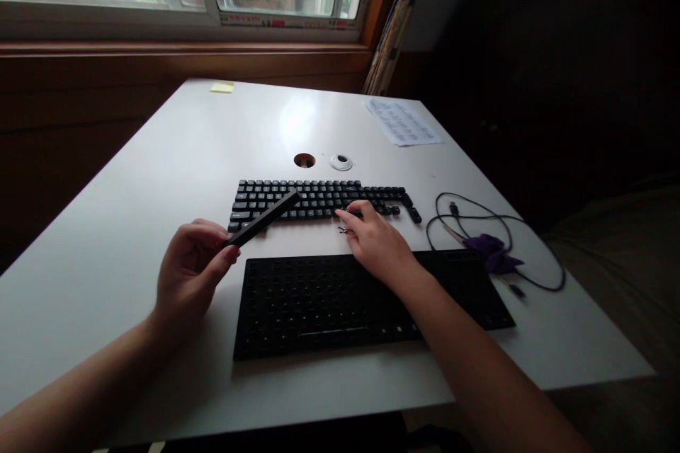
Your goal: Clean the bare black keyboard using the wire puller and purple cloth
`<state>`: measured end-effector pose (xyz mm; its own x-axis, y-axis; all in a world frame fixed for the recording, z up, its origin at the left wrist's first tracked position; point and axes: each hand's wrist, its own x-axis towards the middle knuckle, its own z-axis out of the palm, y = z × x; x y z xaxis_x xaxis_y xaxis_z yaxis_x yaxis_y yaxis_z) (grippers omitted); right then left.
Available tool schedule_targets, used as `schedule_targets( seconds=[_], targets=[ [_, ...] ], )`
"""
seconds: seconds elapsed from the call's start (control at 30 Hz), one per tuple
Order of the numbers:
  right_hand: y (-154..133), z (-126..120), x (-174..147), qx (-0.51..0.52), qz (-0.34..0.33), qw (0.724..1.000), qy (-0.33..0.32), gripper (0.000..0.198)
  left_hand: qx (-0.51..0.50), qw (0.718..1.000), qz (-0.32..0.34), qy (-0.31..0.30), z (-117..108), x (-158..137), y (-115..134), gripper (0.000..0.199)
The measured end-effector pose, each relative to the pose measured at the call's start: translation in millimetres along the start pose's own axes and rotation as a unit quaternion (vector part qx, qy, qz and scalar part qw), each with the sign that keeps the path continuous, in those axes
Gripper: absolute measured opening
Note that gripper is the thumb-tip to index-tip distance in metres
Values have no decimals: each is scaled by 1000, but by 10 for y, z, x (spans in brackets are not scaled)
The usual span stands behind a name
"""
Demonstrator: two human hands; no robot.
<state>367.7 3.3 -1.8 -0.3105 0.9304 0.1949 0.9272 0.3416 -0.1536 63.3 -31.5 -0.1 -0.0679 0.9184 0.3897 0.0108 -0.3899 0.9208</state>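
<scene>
My left hand (194,262) is raised over the table, left of the keyboard base. Its thumb and fingers pinch one end of a long black spacebar keycap (268,218), which tilts up to the right. Behind the base, my right hand (375,237) reaches down to the lower right part of the laid-out black keycaps (297,191). Thumb and finger are bent together there, and what lies between them is mostly hidden. A small metal piece (345,230) shows by this hand. My right forearm crosses the black keyboard base (319,297), whose key positions appear bare of caps.
Right of the base, a black cable (499,216) loops around a purple cloth piece (491,253). Behind the keycaps are a round table hole (304,161) and a white ring cover (341,162). Printed papers (404,124) and a yellow note (222,87) lie farther back.
</scene>
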Motion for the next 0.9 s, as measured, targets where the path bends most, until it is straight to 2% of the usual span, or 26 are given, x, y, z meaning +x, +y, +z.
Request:
schedule_targets(
  seconds=[0.4,0.5,0.63,0.73,0.9],
  targets=[
    [-20,-36,-1,3,3,1000,-3,49,-5,1000,-12,-4,-12,-3,18,18],
    [-15,-65,-13,-3,9,1000,15,50,-3,1000,-10,-3,-13,-2,20,18],
    [37,-115,-40,-17,50,997,59,45,5,1000,-6,-7,-15,-3,23,17],
    [73,-126,-55,-18,68,995,66,42,4,1000,-7,-5,-9,-5,23,16],
    [54,-96,-60,-8,37,998,42,46,4,1000,-7,-2,3,-6,25,16]
  ],
)
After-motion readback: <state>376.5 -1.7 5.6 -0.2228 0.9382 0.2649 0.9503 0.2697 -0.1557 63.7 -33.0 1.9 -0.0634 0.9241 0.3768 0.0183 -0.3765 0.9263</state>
